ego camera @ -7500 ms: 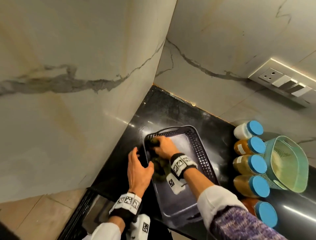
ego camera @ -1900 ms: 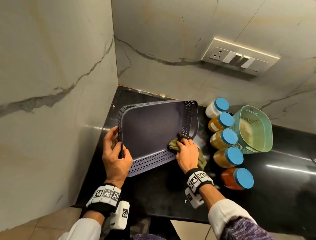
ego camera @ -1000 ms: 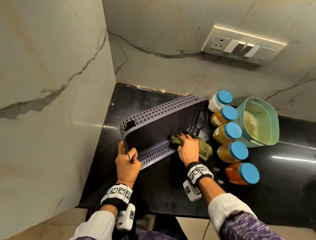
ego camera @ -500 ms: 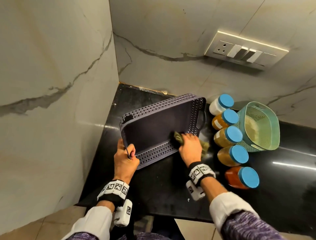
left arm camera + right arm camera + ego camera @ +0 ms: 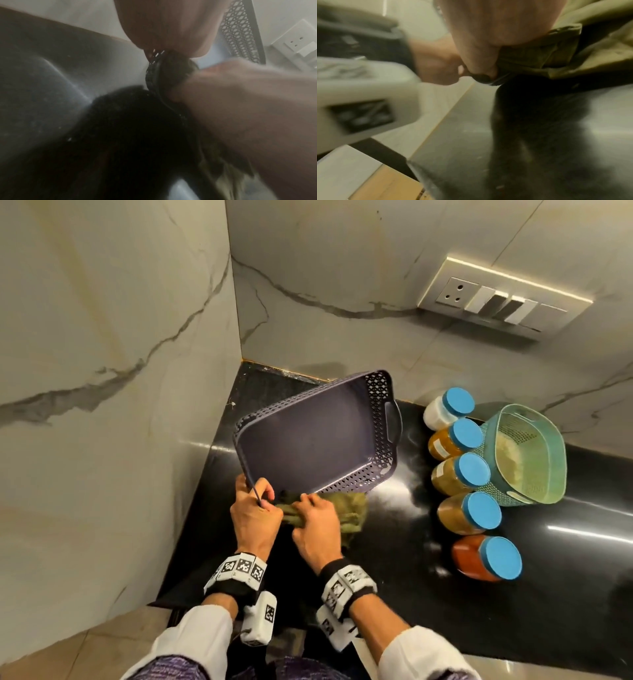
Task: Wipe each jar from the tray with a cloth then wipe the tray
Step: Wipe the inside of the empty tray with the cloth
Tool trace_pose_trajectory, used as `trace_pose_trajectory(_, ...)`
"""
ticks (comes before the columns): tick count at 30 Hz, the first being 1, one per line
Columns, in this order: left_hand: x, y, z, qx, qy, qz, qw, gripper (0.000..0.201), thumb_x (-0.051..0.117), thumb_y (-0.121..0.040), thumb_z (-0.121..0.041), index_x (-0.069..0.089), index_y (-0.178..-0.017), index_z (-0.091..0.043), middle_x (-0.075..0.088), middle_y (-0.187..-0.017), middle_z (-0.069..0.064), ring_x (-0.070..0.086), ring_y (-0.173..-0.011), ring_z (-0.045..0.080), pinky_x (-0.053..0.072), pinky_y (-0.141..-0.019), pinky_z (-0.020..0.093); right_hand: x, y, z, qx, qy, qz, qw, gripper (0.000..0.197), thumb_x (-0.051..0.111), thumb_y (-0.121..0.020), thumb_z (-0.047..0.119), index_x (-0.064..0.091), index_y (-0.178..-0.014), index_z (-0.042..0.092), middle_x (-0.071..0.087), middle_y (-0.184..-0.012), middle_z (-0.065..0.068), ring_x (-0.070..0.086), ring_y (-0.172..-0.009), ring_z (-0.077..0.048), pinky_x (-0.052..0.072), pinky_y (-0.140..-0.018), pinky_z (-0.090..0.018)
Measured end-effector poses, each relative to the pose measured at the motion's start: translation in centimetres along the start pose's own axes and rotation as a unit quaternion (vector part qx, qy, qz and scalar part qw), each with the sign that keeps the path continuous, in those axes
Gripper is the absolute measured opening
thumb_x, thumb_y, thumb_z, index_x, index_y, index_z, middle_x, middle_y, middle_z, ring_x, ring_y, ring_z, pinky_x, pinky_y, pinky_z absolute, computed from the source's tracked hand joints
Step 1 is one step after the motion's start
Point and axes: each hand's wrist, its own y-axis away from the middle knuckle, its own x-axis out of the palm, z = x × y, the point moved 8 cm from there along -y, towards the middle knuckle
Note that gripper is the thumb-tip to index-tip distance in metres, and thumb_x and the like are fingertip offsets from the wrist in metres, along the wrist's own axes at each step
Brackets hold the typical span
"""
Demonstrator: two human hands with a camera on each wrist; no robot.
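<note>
Now tipped up on the counter (image 5: 428, 604) at 12 o'clock from the hands: the tray (image 5: 308, 446). Left hand (image 5: 253, 515) curled tight on its near corner. Right hand (image 5: 317, 523) bunched around the cloth (image 5: 349, 508), pressed to the near rim. Best to rub slow along that rim and hold the corner firm. Half a second back, cloth inside by the 3 o'clock wall; now down at the rim. Jars (image 5: 469, 510) at 3 o'clock, same spot.

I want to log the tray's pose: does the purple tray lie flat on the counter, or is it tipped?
Tipped. The left hand lifts the tray by its near rim.
</note>
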Motion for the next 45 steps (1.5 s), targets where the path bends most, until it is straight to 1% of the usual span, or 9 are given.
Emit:
trace_pose_trajectory(5,-0.3,-1.2,0.0,0.035,0.021,0.024,0.999,0.035,0.05,-0.064,0.016,0.062,-0.073,-0.016,0.057,-0.099,0.007,0.065,-0.075,0.035,0.054,-0.066,0.036,3.1,2.2,2.7,-0.025,-0.008,0.021,0.999,0.06,0.066,-0.064,0.016,0.066,-0.125,0.016,0.067,-0.115,-0.004,0.061,-0.106,-0.031,0.052,-0.097,-0.038)
trace_pose_trajectory(9,-0.3,0.1,0.4,0.055,0.085,0.085,0.991,0.046,0.059,-0.07,0.016,0.077,-0.084,-0.025,0.063,-0.118,0.005,0.071,-0.101,0.025,0.048,-0.089,0.007,0.6,1.0,0.9,-0.064,0.04,0.007,0.997,0.075,0.067,-0.052,0.014,0.071,-0.126,0.015,0.072,-0.128,-0.009,0.067,-0.116,-0.032,0.051,-0.105,-0.036)
trace_pose_trajectory(13,-2.6,2.5,-2.4,0.15,0.131,0.064,0.978,0.018,0.079,-0.083,-0.013,0.081,-0.101,-0.013,0.054,-0.149,0.013,0.06,-0.135,0.024,0.049,-0.113,0.035,-1.6,-1.7,-1.4,-0.069,0.12,0.036,0.99,0.075,0.071,-0.058,0.015,0.068,-0.133,0.019,0.068,-0.14,-0.004,0.059,-0.135,-0.022,0.041,-0.115,-0.039)
trace_pose_trajectory(19,-9.5,-0.5,-9.6,0.182,0.106,-0.135,0.968,0.049,0.089,-0.074,-0.015,0.061,-0.11,0.003,0.053,-0.129,0.018,0.055,-0.123,0.032,0.05,-0.103,0.049,-3.0,-3.5,-0.2,-0.088,0.183,0.073,0.976,0.059,0.074,-0.059,0.011,0.072,-0.118,0.019,0.073,-0.128,-0.003,0.063,-0.123,-0.026,0.047,-0.101,-0.041)
trace_pose_trajectory(24,-4.7,-9.7,-16.6,0.167,-0.063,0.085,0.98,0.084,0.08,-0.075,-0.027,0.046,-0.147,-0.001,0.052,-0.147,0.019,0.052,-0.136,0.039,0.044,-0.113,0.046,-1.2,-2.1,0.1,-0.116,0.208,0.094,0.967,0.054,0.082,-0.057,0.015,0.073,-0.109,0.017,0.074,-0.126,-0.006,0.067,-0.119,-0.031,0.053,-0.093,-0.042)
trace_pose_trajectory(29,-0.1,-10.8,-16.4,0.083,-0.175,0.267,0.944,0.067,0.061,-0.083,-0.025,0.049,-0.149,-0.016,0.066,-0.135,0.018,0.061,-0.121,0.043,0.052,-0.1,0.046,0.4,-0.7,0.4,-0.12,0.218,0.089,0.965,0.044,0.081,-0.063,0.024,0.074,-0.106,0.02,0.073,-0.124,-0.002,0.069,-0.112,-0.028,0.056,-0.088,-0.038)
trace_pose_trajectory(36,-4.3,-8.4,-12.2,0.172,0.02,0.14,0.975,0.072,0.052,-0.073,-0.013,0.058,-0.145,-0.016,0.076,-0.117,0.014,0.071,-0.103,0.035,0.057,-0.092,0.038,-4.7,-2.6,-2.4,-0.079,0.222,0.036,0.971,0.048,0.068,-0.057,0.021,0.072,-0.105,0.016,0.073,-0.122,-0.004,0.063,-0.117,-0.031,0.043,-0.091,-0.042)
trace_pose_trajectory(39,-4.5,-5.3,-5.6,0.095,0.08,0.064,0.99,0.077,0.049,-0.074,-0.008,0.052,-0.151,-0.007,0.069,-0.135,0.019,0.067,-0.12,0.035,0.053,-0.106,0.041,-6.2,-3.3,-3.9,-0.058,0.219,0.013,0.974,0.043,0.064,-0.063,0.017,0.07,-0.105,0.014,0.074,-0.118,-0.007,0.062,-0.118,-0.034,0.044,-0.092,-0.044)
trace_pose_trajectory(45,-3.2,-0.1,1.8,-0.021,0.136,-0.054,0.989,0.068,0.048,-0.074,-0.007,0.056,-0.14,0.007,0.073,-0.11,0.029,0.07,-0.095,0.044,0.049,-0.085,0.038,-4.9,-1.3,-3.0,-0.002,0.146,-0.024,0.989,0.038,0.061,-0.069,0.023,0.066,-0.105,0.012,0.072,-0.104,-0.012,0.063,-0.103,-0.035,0.05,-0.089,-0.045)
